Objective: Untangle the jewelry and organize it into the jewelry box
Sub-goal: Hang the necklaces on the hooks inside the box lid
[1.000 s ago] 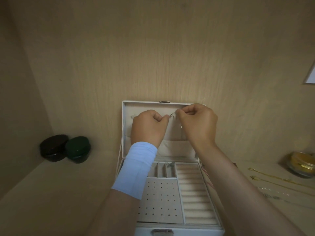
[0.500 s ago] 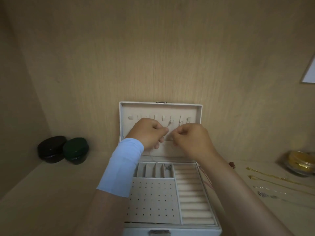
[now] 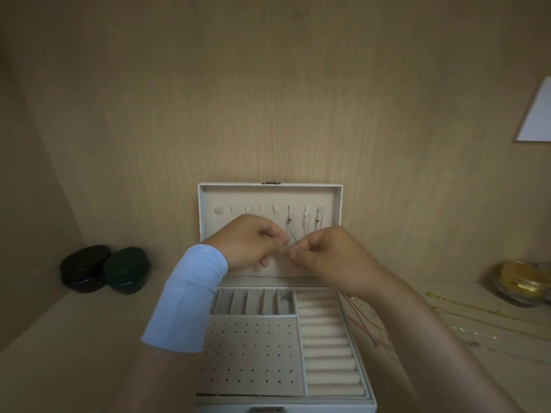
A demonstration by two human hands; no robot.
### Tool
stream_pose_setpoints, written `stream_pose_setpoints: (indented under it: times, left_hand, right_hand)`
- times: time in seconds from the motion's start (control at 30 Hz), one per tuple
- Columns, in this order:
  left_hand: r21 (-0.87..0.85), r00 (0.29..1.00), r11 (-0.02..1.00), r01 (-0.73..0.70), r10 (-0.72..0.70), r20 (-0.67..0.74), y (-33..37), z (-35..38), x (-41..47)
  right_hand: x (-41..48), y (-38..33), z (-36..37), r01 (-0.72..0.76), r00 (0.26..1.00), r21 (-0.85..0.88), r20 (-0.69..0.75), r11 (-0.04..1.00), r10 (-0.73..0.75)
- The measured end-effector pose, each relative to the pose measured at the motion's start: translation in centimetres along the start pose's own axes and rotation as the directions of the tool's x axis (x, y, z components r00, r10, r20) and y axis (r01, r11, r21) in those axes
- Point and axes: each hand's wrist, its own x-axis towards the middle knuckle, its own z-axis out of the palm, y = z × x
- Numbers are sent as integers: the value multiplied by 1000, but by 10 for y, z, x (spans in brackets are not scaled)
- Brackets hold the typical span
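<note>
An open white jewelry box (image 3: 368, 394) stands in front of me with its lid (image 3: 205, 204) upright against the wall. Thin silver chains (image 3: 289, 225) hang from hooks on the right of the lid. My left hand (image 3: 250, 244) and my right hand (image 3: 325, 254) meet in front of the lower lid, fingertips pinching the bottom of one hanging chain. A small silver piece (image 3: 286, 297) lies in the rightmost slot of the tray. Gold chains (image 3: 465, 308) and a red cord (image 3: 365, 323) lie on the shelf to the right.
Two round dark cases, one brown (image 3: 85, 268) and one green (image 3: 126, 269), sit at the back left. A glass jar with a gold lid (image 3: 518, 280) stands at the far right. A white sheet (image 3: 536, 114) hangs on the wooden back wall.
Both hands have come down from the hook row to the lower part of the lid, uncovering the hooks and the hanging chains.
</note>
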Motion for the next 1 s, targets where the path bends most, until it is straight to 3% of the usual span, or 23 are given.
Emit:
stream_pose_setpoints:
  times: [0.17, 0.37, 0.43, 0.57, 0.67, 0.83, 1.0]
  left_hand:
    - [-69, 979, 997, 18, -4, 204, 14, 22, -4]
    - [-89, 984, 995, 45, -28, 177, 12, 19, -2]
    - [-119, 992, 992, 37, -22, 121, 13, 16, -3]
    - [-105, 996, 991, -78, 81, 24, 14, 13, -1]
    - [-106, 992, 986, -129, 130, 2, 16, 12, -1]
    - [11, 993, 997, -70, 71, -92, 8, 7, 0]
    - [322, 997, 945, 62, -45, -62, 2, 2, -2]
  right_hand:
    - [-2, -7, -13, 109, 977, -161, -165, 981, -136]
    - [3, 1, -20, 88, 948, -108, -297, 990, -116]
    - [2, 1, -22, 38, 973, -87, -222, 996, -57]
    - [-5, -3, -15, -67, 993, -34, 94, 997, 70]
    - [-5, -6, -3, -75, 994, 139, 96, 987, 62]
    - [-2, -2, -5, 19, 997, 11, -73, 1000, -18]
    - [2, -6, -9, 78, 984, -54, -159, 995, -86]
